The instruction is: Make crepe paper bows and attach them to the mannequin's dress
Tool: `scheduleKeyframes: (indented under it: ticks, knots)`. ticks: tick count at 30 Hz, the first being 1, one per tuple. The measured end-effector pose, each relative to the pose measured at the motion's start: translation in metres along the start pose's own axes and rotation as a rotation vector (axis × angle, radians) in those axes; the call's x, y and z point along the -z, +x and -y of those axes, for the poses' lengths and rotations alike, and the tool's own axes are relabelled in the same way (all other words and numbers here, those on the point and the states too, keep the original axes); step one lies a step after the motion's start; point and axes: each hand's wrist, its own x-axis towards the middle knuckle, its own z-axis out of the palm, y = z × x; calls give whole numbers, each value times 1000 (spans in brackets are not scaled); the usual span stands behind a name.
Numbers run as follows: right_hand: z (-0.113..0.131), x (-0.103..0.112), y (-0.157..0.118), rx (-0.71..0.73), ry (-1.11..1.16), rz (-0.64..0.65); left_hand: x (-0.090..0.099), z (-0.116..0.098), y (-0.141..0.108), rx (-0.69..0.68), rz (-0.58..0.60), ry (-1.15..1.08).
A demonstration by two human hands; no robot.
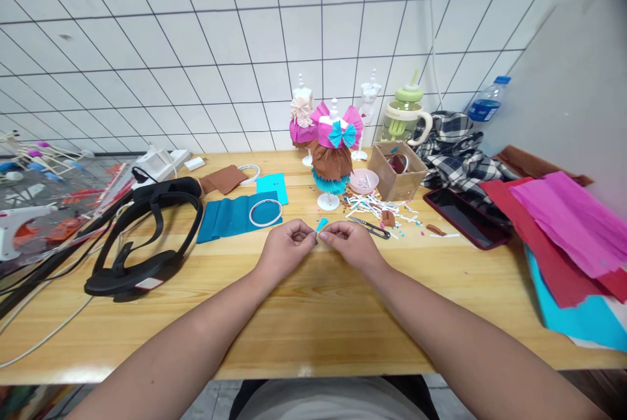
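A small turquoise paper piece [322,224] shows between the fingertips of my left hand [290,245] and my right hand [349,243]. Both hands are pinched closed around its lower end, fingertips nearly touching above the wooden table. Behind them stands a small dress form [333,155] in pink, brown and turquoise paper, with a turquoise bow on its front. Black thread snips [373,228] lie just beyond my right hand. Dark teal paper [228,217] with a white ring [265,213] on it lies beyond my left hand.
A black headset [142,270] and cables occupy the left side. Paper scraps [372,206], a pink bowl [364,181], a cardboard box [398,172] and two more dress forms stand behind. A phone [465,216] and coloured paper sheets [563,237] lie right.
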Motion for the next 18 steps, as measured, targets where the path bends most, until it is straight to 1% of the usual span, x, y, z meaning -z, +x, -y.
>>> scheduleKeyframes:
  ticks: [5, 12, 15, 18]
  knots:
    - [1, -2, 0, -27, -2, -33, 0, -1, -2, -37, -2, -6]
    - [1, -3, -1, -70, 16, -27, 5, 6, -2, -195, 43, 110]
    - [2, -3, -2, -98, 21, -17, 6, 7, -2, -203, 47, 115]
    - [4, -3, -3, -123, 47, -8, 6, 6, -1, -187, 39, 69]
